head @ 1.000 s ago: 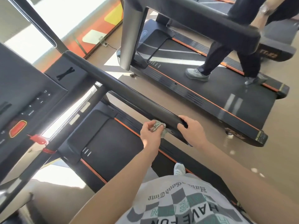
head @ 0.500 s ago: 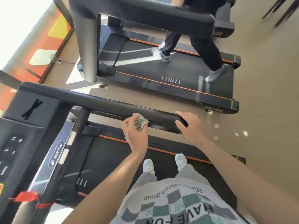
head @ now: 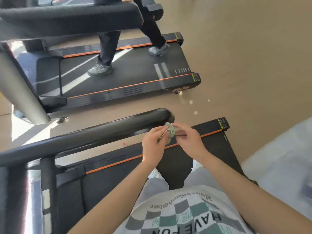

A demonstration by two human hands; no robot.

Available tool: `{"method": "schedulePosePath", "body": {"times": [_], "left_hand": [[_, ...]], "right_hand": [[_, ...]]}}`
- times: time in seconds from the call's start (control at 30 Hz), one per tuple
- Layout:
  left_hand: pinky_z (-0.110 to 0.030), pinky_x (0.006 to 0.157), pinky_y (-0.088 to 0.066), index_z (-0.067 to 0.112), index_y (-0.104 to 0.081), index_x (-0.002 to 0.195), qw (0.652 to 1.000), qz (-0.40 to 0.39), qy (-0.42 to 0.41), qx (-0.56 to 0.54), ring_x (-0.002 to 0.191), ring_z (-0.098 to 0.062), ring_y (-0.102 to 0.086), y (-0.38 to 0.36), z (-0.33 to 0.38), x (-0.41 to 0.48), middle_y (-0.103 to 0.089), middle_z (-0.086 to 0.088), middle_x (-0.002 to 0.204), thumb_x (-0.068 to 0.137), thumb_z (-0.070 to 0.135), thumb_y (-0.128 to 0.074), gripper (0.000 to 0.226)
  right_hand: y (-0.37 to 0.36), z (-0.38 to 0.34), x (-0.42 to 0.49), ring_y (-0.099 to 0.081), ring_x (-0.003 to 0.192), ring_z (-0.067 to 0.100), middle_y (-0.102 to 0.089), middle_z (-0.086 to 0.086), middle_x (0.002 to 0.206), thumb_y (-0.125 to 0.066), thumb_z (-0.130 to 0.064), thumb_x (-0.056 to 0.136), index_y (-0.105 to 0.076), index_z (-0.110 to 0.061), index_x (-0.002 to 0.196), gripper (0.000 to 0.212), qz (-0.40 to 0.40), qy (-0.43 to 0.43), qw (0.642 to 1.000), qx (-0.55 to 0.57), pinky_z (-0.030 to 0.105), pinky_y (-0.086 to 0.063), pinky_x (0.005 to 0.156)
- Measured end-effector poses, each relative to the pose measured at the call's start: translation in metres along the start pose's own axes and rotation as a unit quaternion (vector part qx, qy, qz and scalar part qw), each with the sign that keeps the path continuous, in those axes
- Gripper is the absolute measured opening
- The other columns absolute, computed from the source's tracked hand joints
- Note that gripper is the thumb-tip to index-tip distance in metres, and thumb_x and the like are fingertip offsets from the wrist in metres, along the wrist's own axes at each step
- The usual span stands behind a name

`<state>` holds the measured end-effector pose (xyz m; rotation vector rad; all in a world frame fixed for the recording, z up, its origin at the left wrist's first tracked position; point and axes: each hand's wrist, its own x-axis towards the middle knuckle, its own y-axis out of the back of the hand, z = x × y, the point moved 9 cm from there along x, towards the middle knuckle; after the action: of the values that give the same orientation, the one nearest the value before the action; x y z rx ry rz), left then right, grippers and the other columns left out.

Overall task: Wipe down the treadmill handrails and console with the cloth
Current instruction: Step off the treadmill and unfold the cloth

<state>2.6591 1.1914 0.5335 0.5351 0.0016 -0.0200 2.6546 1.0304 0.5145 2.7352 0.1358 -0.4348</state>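
A person on a treadmill (head: 217,147) grips a crumpled green cloth (head: 170,130) in the left hand (head: 152,145), the right hand (head: 190,140) pinching its edge, just beside the black handrail's (head: 101,134) rounded end.

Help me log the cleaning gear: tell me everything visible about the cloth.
The cloth is small, pale grey-green, soft-looking fabric, crumpled into a wad. The left hand grips it and the right hand pinches its other side. It sits by the free end of the black handrail; whether it touches the rail is unclear.
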Motion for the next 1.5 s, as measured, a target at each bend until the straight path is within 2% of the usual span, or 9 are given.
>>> {"method": "schedulePosePath", "body": {"times": [0.1, 0.27, 0.53, 0.93, 1.07, 1.17, 1.23, 1.37, 1.5], "left_hand": [[-0.027, 0.092, -0.056, 0.019, -0.079, 0.112, 0.997, -0.052, 0.024, -0.051, 0.102, 0.004, -0.066, -0.022, 0.012, 0.0, -0.071, 0.026, 0.106, 0.098, 0.019, -0.067, 0.018], [-0.033, 0.078, -0.051, 0.026, -0.081, 0.101, 0.985, -0.163, 0.051, -0.021, 0.087, -0.01, -0.062, -0.082, 0.041, -0.011, -0.069, 0.006, 0.089, 0.096, 0.029, -0.07, 0.013], [-0.043, 0.08, -0.061, 0.026, -0.08, 0.092, 0.948, -0.299, 0.085, -0.065, 0.081, -0.017, -0.075, -0.204, 0.106, -0.044, -0.078, 0.007, 0.083, 0.097, 0.026, -0.07, 0.012], [-0.05, 0.07, -0.054, 0.029, -0.068, 0.084, 0.876, -0.482, 0.009, -0.011, 0.074, -0.024, -0.063, -0.428, 0.222, -0.109, -0.069, -0.011, 0.082, 0.101, 0.039, -0.057, 0.022], [-0.038, 0.07, -0.052, 0.027, -0.068, 0.086, 0.835, -0.549, -0.025, 0.006, 0.075, -0.014, -0.062, -0.486, 0.257, -0.136, -0.068, -0.001, 0.08, 0.101, 0.039, -0.057, 0.021], [-0.023, 0.065, -0.051, 0.016, -0.069, 0.088, 0.803, -0.594, -0.049, 0.015, 0.072, -0.006, -0.063, -0.529, 0.281, -0.156, -0.07, 0.005, 0.078, 0.104, 0.025, -0.058, 0.021], [-0.025, 0.066, -0.052, 0.016, -0.069, 0.088, 0.777, -0.626, -0.063, 0.032, 0.072, -0.009, -0.064, -0.559, 0.292, -0.17, -0.07, 0.005, 0.077, 0.104, 0.026, -0.058, 0.021], [-0.037, 0.07, -0.055, 0.016, -0.07, 0.09, 0.715, -0.688, -0.107, 0.059, 0.074, -0.012, -0.066, -0.621, 0.314, -0.192, -0.071, 0.001, 0.079, 0.103, 0.028, -0.06, 0.021], [-0.041, 0.076, -0.053, 0.022, -0.074, 0.083, 0.628, -0.747, -0.201, 0.084, 0.076, -0.01, -0.063, -0.678, 0.345, -0.219, -0.071, 0.004, 0.083, 0.099, 0.029, -0.066, 0.019]], "right_hand": [[0.018, 0.022, -0.034, -0.07, 0.108, 0.012, -0.068, -0.01, 0.127, -0.064, 0.008, 0.087, -0.06, -0.03, 0.138, 0.064, -0.006, -0.046, 0.996, 0.079, 0.036, -0.055, 0.1], [0.054, 0.045, -0.078, -0.07, 0.11, 0.016, -0.065, -0.004, 0.132, -0.073, -0.009, 0.091, -0.051, -0.027, 0.146, 0.062, 0.024, -0.074, 0.98, 0.181, 0.028, -0.054, 0.098], [0.167, 0.137, -0.139, -0.072, 0.091, 0.022, -0.076, 0.004, 0.096, -0.075, -0.018, 0.091, -0.07, -0.016, 0.1, 0.01, 0.21, -0.153, 0.945, 0.198, 0.05, -0.057, 0.089], [0.322, 0.257, -0.265, -0.067, 0.087, 0.015, -0.071, 0.002, 0.095, -0.08, -0.018, 0.086, -0.056, -0.017, 0.08, 0.025, 0.368, -0.2, 0.884, 0.209, 0.045, -0.055, 0.088], [0.354, 0.271, -0.292, -0.066, 0.096, 0.015, -0.069, 0.0, 0.105, -0.082, -0.017, 0.083, -0.064, -0.033, 0.12, 0.045, 0.381, -0.191, 0.879, 0.212, 0.032, -0.054, 0.088], [0.373, 0.283, -0.315, -0.065, 0.076, 0.008, -0.071, -0.011, 0.083, -0.079, -0.018, 0.085, -0.072, -0.028, 0.094, 0.016, 0.404, -0.207, 0.864, 0.219, 0.033, -0.051, 0.075], [0.382, 0.296, -0.336, -0.054, 0.063, 0.007, -0.06, -0.013, 0.066, -0.077, -0.027, 0.085, -0.065, -0.026, 0.072, 0.017, 0.443, -0.229, 0.837, 0.225, 0.033, -0.042, 0.065], [0.398, 0.324, -0.378, -0.056, 0.073, 0.013, -0.066, 0.002, 0.078, -0.073, -0.046, 0.081, -0.072, -0.022, 0.082, 0.024, 0.543, -0.264, 0.756, 0.253, 0.035, -0.044, 0.071], [0.408, 0.348, -0.424, -0.059, 0.083, 0.014, -0.066, -0.002, 0.088, -0.084, -0.027, 0.077, -0.067, -0.03, 0.078, 0.018, 0.645, -0.324, 0.637, 0.271, 0.034, -0.045, 0.078]]}}
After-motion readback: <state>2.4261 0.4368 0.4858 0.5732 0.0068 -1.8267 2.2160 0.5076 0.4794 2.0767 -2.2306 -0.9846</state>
